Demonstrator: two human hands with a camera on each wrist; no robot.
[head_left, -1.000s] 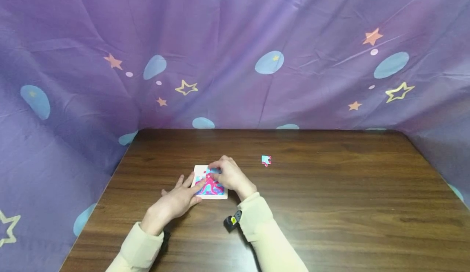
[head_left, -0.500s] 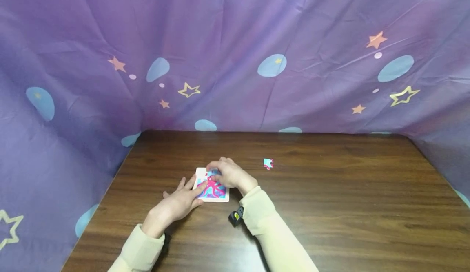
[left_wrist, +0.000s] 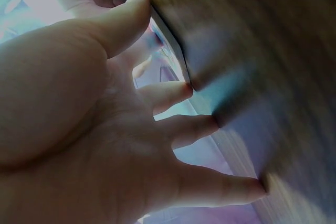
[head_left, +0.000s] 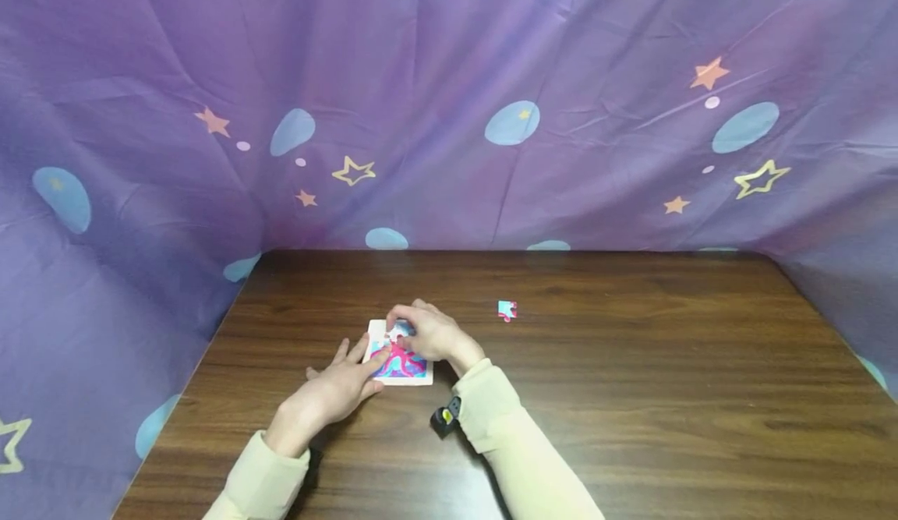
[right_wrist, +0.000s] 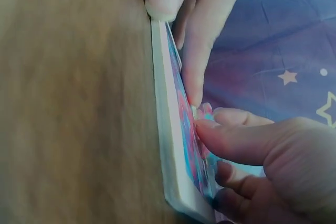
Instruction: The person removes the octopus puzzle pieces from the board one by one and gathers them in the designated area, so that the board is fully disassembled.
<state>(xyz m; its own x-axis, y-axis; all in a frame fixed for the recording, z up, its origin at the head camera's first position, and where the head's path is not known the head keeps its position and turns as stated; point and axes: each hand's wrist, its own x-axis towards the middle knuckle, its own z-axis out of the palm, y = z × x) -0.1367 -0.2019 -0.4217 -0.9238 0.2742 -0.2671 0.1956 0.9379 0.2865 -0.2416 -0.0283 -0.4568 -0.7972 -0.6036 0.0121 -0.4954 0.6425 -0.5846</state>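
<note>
A small white-framed jigsaw puzzle (head_left: 400, 366) with a pink octopus on blue lies on the table. My left hand (head_left: 335, 389) rests at its left side, fingers spread and straight, the index finger pressing on the picture. In the right wrist view, the left thumb (right_wrist: 163, 1) sits against the frame's edge. My right hand (head_left: 436, 335) reaches over the upper right part and pinches a pink-and-blue puzzle piece (right_wrist: 206, 110) between thumb and fingers, tilted up from the picture. A pale patch shows around the octopus's head, and the right fingers hide the upper right corner.
One loose puzzle piece (head_left: 507, 310), blue and pink, lies on the brown wooden table (head_left: 666, 364) to the right, beyond the puzzle. A purple curtain (head_left: 435, 99) with stars and blue ovals hangs behind and at both sides.
My right fingers have shifted slightly left over the puzzle, and the pinched piece has come up, leaving a pale patch where pink and blue showed. My left hand keeps its place.
</note>
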